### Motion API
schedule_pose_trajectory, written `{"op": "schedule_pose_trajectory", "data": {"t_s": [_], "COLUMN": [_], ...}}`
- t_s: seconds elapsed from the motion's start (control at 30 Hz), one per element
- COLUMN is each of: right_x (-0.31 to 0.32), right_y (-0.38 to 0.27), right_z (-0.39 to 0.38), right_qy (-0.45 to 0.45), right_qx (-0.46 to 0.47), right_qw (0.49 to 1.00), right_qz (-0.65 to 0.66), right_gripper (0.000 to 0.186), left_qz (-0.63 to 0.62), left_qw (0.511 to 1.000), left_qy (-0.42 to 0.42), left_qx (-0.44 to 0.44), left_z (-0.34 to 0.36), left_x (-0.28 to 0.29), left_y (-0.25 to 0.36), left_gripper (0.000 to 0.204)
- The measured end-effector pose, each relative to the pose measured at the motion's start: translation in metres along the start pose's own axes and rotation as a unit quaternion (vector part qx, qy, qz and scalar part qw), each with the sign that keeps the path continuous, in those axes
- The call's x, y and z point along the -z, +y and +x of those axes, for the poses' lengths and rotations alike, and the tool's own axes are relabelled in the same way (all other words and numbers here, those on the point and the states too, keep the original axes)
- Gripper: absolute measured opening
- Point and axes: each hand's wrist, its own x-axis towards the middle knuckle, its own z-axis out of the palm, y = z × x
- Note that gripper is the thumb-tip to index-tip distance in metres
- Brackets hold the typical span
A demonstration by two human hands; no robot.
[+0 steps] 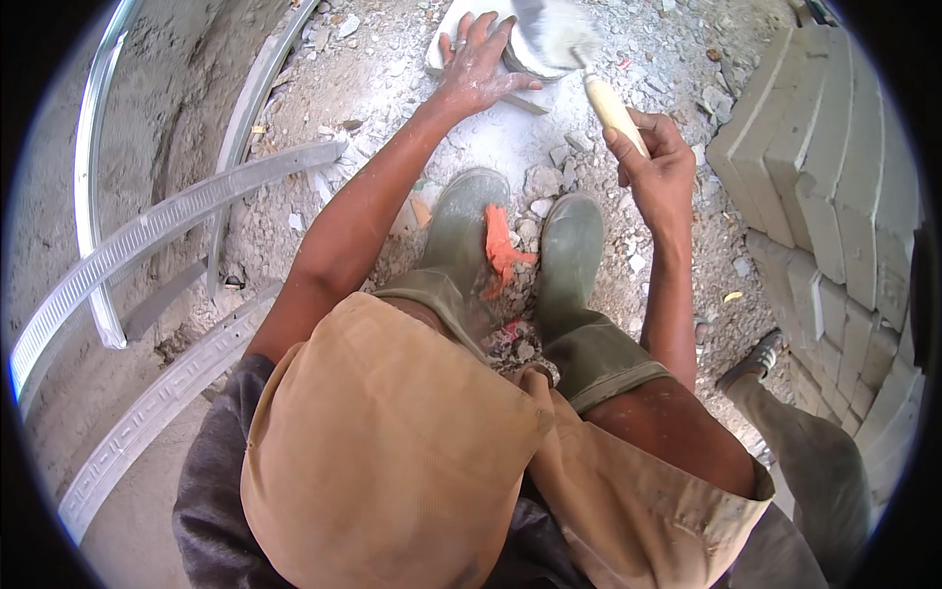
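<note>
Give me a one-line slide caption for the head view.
Left hand spread on a dusty white slab, right hand gripping a trowel, green boots planted on rubble.

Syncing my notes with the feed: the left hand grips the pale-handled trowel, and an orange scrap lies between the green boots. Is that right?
Not quite: the head view shows the right hand gripping the pale-handled trowel, not the left hand. An orange scrap does lie between the green boots.

Metal channels [211, 187] left, block stack [814, 147] right, boots [572, 240] on rubble [726, 250] between, trowel [601, 98] beyond
</note>
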Motion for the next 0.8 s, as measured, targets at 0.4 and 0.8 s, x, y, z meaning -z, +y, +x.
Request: {"op": "schedule_pose_trajectory", "data": {"t_s": [0.4, 0.8], "right_x": [-0.01, 0.005], "right_y": [-0.002, -0.004], "right_z": [-0.005, 0.001], "right_qy": [0.045, 0.005], "right_qx": [0.006, -0.036], "right_qw": [0.998, 0.999], "right_qz": [-0.041, 0.01], "right_gripper": [0.034, 0.031], "left_qz": [0.058, -0.069], "left_qw": [0.998, 0.996], "left_qy": [-0.025, -0.008], "left_qx": [-0.021, 0.056], "left_z": [0.006, -0.003], "left_x": [0.007, 0.023], "left_y": [-0.012, 0.041], "left_gripper": [0.105, 0.136]}}
